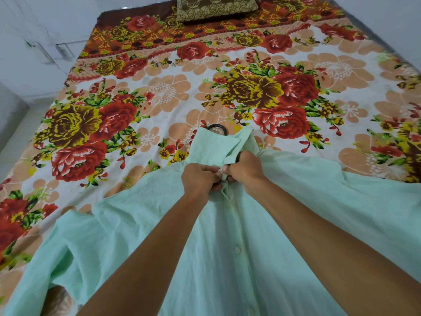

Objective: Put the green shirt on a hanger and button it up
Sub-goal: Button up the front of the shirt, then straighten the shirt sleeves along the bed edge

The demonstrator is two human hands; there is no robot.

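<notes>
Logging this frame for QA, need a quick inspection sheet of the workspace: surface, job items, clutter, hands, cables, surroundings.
Surface: bed under a floral sheet, fairly flat.
Job's things: green shirt spread front-up on the bed, collar away from the person; hanger hook pokes out past the collar, rest of the hanger hidden. Lower buttons look fastened.
Clutter: brown patterned pillow at the far end of the bed.
Hands: left hand and right hand side by side just below the collar, fingers pinching the placket.
Cables: nothing seen.
Surroundings: white wall on the left, pale floor beside the bed.
</notes>
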